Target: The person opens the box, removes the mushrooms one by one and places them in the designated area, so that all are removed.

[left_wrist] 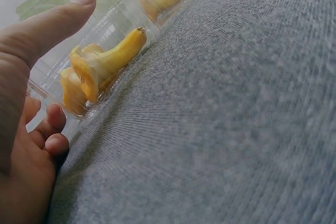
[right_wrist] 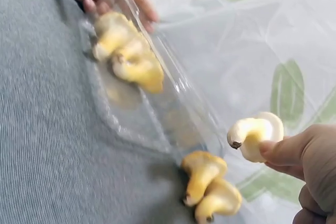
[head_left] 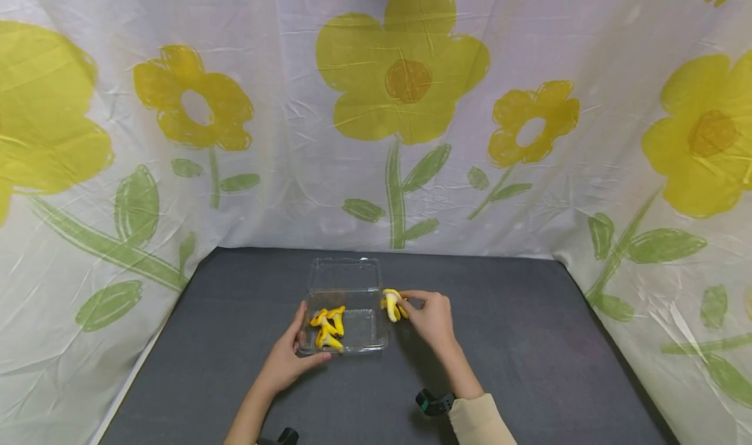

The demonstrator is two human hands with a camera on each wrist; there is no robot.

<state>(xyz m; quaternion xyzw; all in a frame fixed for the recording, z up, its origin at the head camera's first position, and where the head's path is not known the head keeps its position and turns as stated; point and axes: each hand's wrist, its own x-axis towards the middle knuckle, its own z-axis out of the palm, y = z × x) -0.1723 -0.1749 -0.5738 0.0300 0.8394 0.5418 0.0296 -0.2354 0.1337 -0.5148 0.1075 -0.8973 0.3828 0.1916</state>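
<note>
A clear plastic container (head_left: 362, 329) with a raised hinged lid (head_left: 345, 275) stands on the dark cloth. Several yellow mushrooms (head_left: 329, 342) lie in its left half. My left hand (head_left: 286, 365) holds the container at its left front corner, the thumb along the front side and the fingers by the left wall. Just past the container's right side, my right hand (head_left: 433, 318) pinches a yellow mushroom (right_wrist: 257, 134) with a pale curved stem between thumb and finger. Below it, two more mushrooms (right_wrist: 207, 174) sit side by side on the cloth, close to the container's end.
Dark grey cloth (head_left: 517, 340) covers the table around the container. White curtains (head_left: 282, 190) printed with yellow flowers hang behind the table and along both sides. A black band (head_left: 435, 402) is on the right wrist.
</note>
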